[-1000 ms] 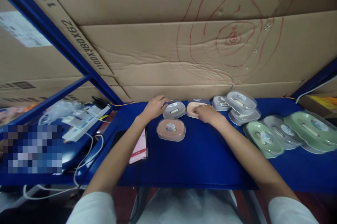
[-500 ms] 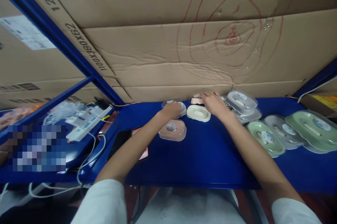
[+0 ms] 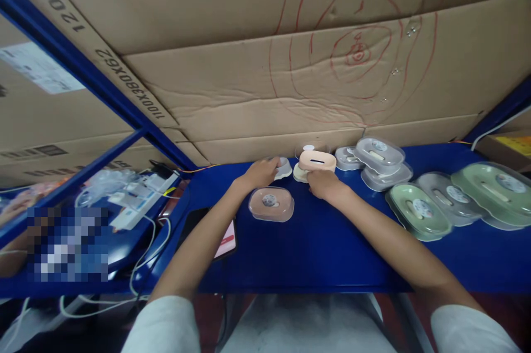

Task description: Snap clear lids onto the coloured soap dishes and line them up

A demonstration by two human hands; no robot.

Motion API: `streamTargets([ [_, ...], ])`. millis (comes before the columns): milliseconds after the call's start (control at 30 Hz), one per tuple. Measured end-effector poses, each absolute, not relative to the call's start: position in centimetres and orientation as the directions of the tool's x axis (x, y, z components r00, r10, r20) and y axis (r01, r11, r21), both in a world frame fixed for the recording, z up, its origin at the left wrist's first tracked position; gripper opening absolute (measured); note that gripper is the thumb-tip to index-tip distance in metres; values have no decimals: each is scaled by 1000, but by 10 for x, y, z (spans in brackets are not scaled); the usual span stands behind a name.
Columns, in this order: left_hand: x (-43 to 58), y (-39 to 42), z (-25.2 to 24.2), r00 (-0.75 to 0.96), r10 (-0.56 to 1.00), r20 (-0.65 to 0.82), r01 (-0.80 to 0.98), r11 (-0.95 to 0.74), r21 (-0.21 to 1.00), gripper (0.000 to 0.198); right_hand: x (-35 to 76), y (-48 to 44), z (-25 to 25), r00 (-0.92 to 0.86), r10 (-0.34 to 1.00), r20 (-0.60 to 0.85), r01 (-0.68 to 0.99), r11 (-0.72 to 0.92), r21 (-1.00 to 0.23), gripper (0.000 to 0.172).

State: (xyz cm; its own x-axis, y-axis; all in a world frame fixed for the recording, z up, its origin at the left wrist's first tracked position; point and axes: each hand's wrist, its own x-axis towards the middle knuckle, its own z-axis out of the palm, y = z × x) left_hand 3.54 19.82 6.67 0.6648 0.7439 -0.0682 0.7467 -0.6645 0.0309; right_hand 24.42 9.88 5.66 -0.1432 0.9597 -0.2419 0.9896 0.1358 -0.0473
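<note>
My right hand [image 3: 324, 183] has its fingers closed on the near edge of a peach oval soap dish [image 3: 327, 161] with a dark slot in the middle. That dish overlaps a cream oval dish [image 3: 300, 174] beneath it. Behind them lies a clear lid [image 3: 308, 148] with a white round sticker. To the left, my left hand [image 3: 261, 174] has bent fingers at the edge of a pale grey dish [image 3: 284, 168]; whether it grips the dish is hidden. Closer to me sits a pinkish soap dish [image 3: 271, 204] under a clear stickered lid.
Lidded grey dishes [image 3: 379, 155] are stacked at the back right, with green ones [image 3: 418, 214] nearer. A phone [image 3: 226, 241] lies under my left forearm. A power strip [image 3: 143, 201] with cables is at left. Cardboard [image 3: 232, 82] walls the back; a blue frame bar [image 3: 99, 76] slants at left.
My right hand has brought the peach dish toward me, from the clear lid to over the cream dish. My left hand has shifted slightly left, uncovering more of the pale grey dish.
</note>
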Motion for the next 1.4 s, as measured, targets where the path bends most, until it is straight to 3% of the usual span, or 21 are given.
streamTargets([
  [233, 29, 208, 63, 653, 752, 92, 739, -659, 138, 23, 240, 100, 64, -115, 958, -263, 991, 130, 40, 39],
  [400, 28, 201, 66, 633, 732, 252, 700, -680, 218, 24, 253, 106, 68, -164, 944, -285, 985, 170, -6, 25],
  [467, 24, 194, 67, 640, 713, 286, 676, -700, 232, 24, 262, 107, 74, -184, 947, -262, 983, 182, -33, 28],
  [600, 6, 177, 71, 726, 649, 225, 592, -758, 275, 25, 271, 107, 81, -181, 955, -233, 983, 174, -52, 41],
  [767, -29, 169, 75, 772, 628, 98, 560, -745, 363, 32, 259, 102, 75, -182, 934, -309, 983, 169, -69, 36],
  [900, -48, 166, 78, 788, 615, 39, 535, -714, 452, 30, 248, 94, 75, -189, 941, -281, 982, 174, -75, 34],
  [1067, -49, 153, 73, 861, 504, -65, 434, -663, 610, 73, 231, 78, 82, -337, 929, -154, 938, 317, -138, 32],
  [1233, -38, 147, 50, 848, 531, 2, 403, -646, 649, 57, 211, 72, 62, -625, 780, 24, 725, 593, -350, 64],
  [1300, -35, 147, 40, 833, 553, 18, 408, -637, 654, 50, 205, 72, 53, -630, 775, 39, 720, 603, -343, 64],
  [1400, -36, 148, 34, 805, 586, 96, 414, -670, 617, 47, 197, 67, 51, -573, 815, 88, 786, 577, -222, 57],
])
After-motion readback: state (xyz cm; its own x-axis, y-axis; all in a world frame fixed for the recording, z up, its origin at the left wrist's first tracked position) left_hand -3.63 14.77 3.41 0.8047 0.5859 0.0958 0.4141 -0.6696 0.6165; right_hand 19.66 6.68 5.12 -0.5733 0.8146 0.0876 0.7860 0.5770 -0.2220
